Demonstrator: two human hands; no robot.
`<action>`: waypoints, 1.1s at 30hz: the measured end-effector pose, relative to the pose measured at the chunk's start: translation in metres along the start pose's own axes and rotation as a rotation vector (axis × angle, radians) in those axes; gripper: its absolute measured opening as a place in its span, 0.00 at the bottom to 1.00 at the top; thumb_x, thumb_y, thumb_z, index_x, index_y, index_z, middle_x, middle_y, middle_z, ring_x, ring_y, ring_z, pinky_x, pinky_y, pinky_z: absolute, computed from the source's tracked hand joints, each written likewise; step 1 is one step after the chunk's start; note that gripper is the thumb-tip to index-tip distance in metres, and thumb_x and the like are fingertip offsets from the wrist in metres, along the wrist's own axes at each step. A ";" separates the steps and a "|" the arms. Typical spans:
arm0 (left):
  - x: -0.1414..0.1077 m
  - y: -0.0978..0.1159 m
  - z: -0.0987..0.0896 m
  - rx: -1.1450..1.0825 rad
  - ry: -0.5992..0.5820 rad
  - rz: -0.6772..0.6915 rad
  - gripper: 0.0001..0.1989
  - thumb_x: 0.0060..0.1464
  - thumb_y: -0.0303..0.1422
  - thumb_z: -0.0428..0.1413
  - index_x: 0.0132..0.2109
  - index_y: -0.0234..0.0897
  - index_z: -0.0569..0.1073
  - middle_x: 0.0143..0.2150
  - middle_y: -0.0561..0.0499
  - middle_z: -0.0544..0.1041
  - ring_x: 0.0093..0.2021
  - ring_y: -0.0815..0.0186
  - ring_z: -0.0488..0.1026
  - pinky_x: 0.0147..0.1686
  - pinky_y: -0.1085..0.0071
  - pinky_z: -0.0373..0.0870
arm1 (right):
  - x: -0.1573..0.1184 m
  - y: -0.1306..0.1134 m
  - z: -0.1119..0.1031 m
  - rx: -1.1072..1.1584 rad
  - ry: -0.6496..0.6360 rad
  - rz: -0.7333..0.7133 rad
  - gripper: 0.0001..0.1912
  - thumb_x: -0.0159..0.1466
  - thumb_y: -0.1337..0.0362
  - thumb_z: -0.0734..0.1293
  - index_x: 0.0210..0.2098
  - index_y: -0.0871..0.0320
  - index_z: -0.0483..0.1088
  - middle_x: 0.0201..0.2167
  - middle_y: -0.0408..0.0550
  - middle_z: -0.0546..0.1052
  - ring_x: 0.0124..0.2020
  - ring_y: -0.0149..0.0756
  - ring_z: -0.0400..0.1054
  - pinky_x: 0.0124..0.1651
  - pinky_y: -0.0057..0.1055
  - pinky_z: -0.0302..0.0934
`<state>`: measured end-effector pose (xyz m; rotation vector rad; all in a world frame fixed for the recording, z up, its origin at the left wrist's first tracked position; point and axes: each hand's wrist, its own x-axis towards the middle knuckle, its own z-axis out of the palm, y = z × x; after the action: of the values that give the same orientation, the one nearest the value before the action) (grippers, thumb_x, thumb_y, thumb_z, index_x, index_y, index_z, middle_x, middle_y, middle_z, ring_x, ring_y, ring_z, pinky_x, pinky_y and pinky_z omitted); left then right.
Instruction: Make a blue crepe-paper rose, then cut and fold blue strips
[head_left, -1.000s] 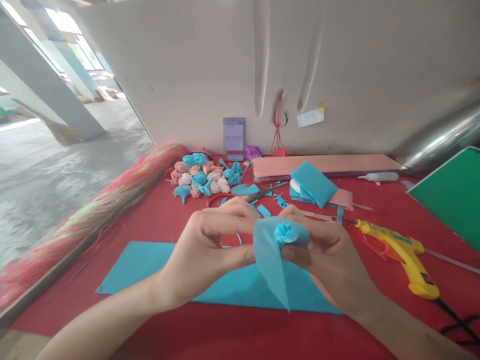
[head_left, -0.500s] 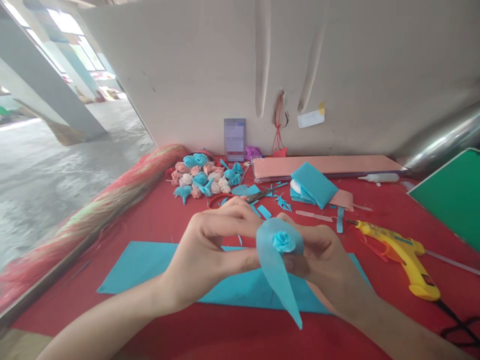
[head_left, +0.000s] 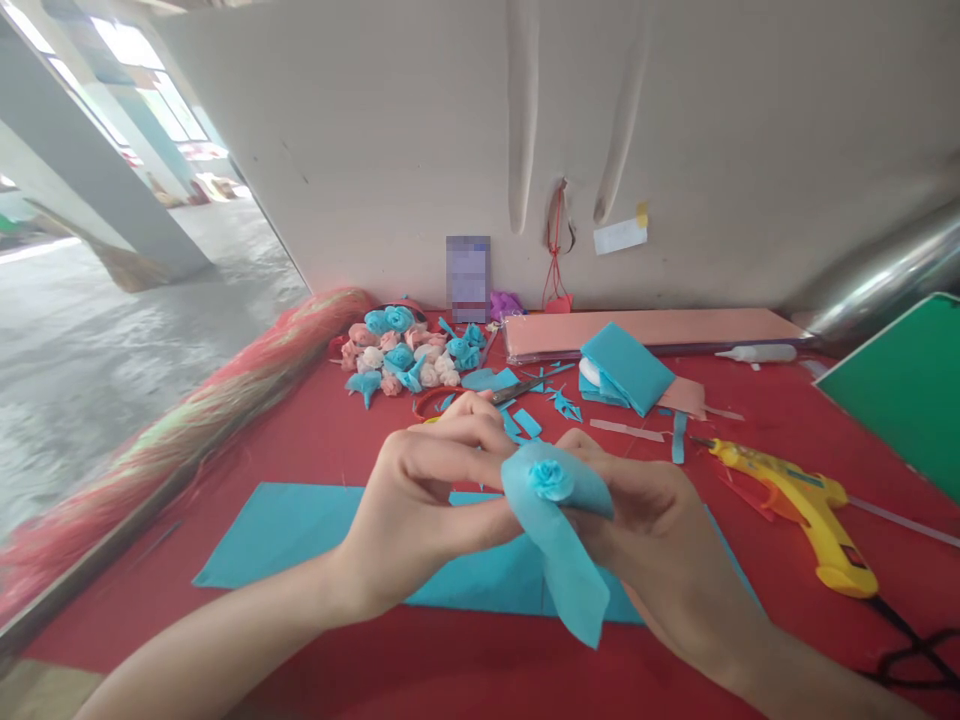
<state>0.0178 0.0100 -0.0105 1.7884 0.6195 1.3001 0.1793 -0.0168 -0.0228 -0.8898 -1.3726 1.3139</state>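
Between my two hands is a blue paper flower (head_left: 551, 480), a tight ruffled centre with a loose strip wrapped partly around it. The strip's free tail hangs down toward me. My left hand (head_left: 442, 500) pinches the flower from the left, thumb below and fingers behind. From the right, my right hand (head_left: 645, 530) grips it too, its fingertips partly hidden behind the paper. Beneath both hands a long blue paper sheet (head_left: 277, 540) lies flat on the red table (head_left: 360, 670).
Blue, pink and white paper flowers (head_left: 401, 355) are heaped at the back left. Scissors (head_left: 517, 390) lie among blue scraps beyond my hands. Folded blue paper (head_left: 630, 368) sits behind, and a yellow glue gun (head_left: 810, 510) with its cord rests at right. A pink paper stack (head_left: 652, 330) lines the wall.
The flower has turned and tilted in my fingers, its centre shifting slightly left. The strip's hanging tail now shows a broader, blunter end. My right hand has rotated a little.
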 end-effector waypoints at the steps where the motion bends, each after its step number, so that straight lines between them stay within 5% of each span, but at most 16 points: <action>1: 0.000 -0.001 0.000 0.004 0.014 0.004 0.07 0.50 0.34 0.63 0.25 0.44 0.79 0.21 0.56 0.73 0.27 0.70 0.62 0.37 0.65 0.62 | 0.000 -0.001 0.000 -0.021 0.003 -0.013 0.06 0.56 0.59 0.71 0.24 0.51 0.77 0.24 0.41 0.73 0.31 0.33 0.63 0.38 0.32 0.61; 11: -0.002 -0.007 0.004 0.095 0.125 0.028 0.10 0.46 0.25 0.62 0.22 0.40 0.72 0.21 0.58 0.72 0.27 0.69 0.64 0.37 0.65 0.63 | 0.000 -0.001 0.005 -0.200 0.086 -0.208 0.03 0.51 0.65 0.72 0.27 0.52 0.73 0.22 0.41 0.71 0.28 0.34 0.61 0.32 0.31 0.60; 18: -0.003 -0.010 0.004 0.035 0.055 0.003 0.08 0.48 0.26 0.62 0.24 0.41 0.74 0.23 0.58 0.73 0.27 0.70 0.64 0.41 0.64 0.62 | -0.002 0.001 0.003 -0.222 0.090 -0.170 0.06 0.58 0.65 0.68 0.25 0.52 0.74 0.20 0.40 0.69 0.28 0.31 0.60 0.33 0.29 0.59; 27: 0.002 -0.007 -0.008 0.008 -0.123 -0.049 0.08 0.53 0.40 0.60 0.29 0.46 0.81 0.24 0.52 0.75 0.29 0.66 0.67 0.42 0.61 0.65 | -0.001 -0.003 0.001 -0.058 -0.001 0.027 0.05 0.56 0.58 0.71 0.25 0.50 0.77 0.23 0.41 0.73 0.28 0.32 0.63 0.32 0.32 0.58; 33: 0.000 -0.005 -0.010 -0.029 -0.166 -0.082 0.05 0.52 0.31 0.61 0.33 0.49 0.81 0.27 0.54 0.74 0.32 0.67 0.67 0.40 0.65 0.66 | -0.002 0.000 -0.001 -0.029 -0.016 0.017 0.04 0.56 0.60 0.71 0.25 0.47 0.79 0.22 0.41 0.74 0.29 0.33 0.63 0.35 0.33 0.60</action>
<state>0.0087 0.0158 -0.0131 1.8071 0.5725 1.0878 0.1806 -0.0182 -0.0235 -0.9141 -1.4024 1.3195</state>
